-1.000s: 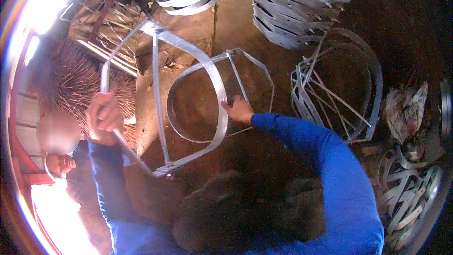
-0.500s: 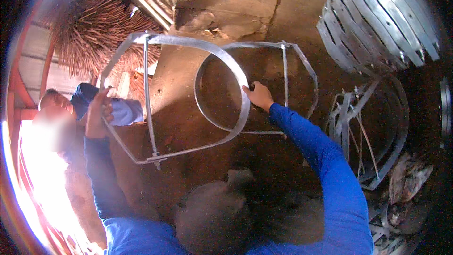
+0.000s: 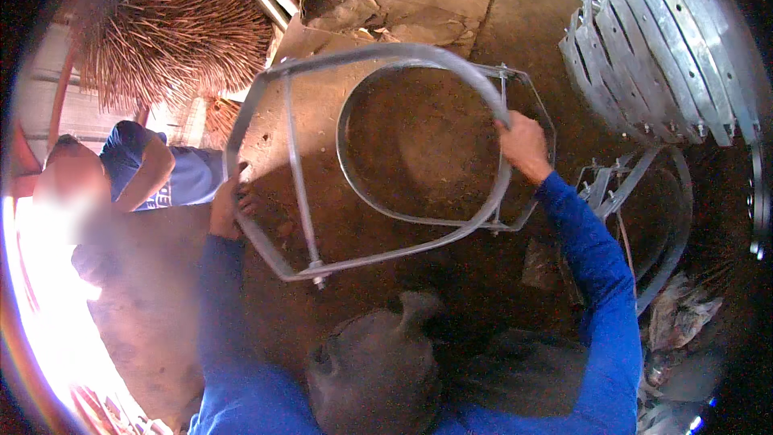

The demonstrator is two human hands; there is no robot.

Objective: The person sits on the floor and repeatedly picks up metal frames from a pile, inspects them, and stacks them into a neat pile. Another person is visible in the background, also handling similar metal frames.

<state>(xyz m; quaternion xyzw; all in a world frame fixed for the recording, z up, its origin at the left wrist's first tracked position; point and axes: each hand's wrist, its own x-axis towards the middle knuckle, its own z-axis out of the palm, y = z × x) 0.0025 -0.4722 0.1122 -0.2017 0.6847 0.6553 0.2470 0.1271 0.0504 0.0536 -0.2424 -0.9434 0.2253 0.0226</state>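
Note:
Both my hands hold a large pipe hanger (image 3: 378,51), a galvanised steel band with a rounded loop at the right, an angular yoke at the left and a bolted rod across it. My left hand (image 3: 231,203) is closed on the yoke's left end. Wrapped round the loop's right side is my right hand (image 3: 525,147). Behind it, a second similar hanger (image 3: 345,137) lies on the brown ground, partly overlapped by the held one.
Stacked steel bands (image 3: 684,48) with holes and bolts fill the upper right. Below them stand more assembled hangers (image 3: 684,193). A bundle of thin brown rods (image 3: 169,40) lies upper left. At the left, another person in blue (image 3: 189,177) is close to my left hand.
My hands have carried the pipe hanger to the right, and it now overlaps more of the second one. My view has shifted a little. Both hands keep their hold.

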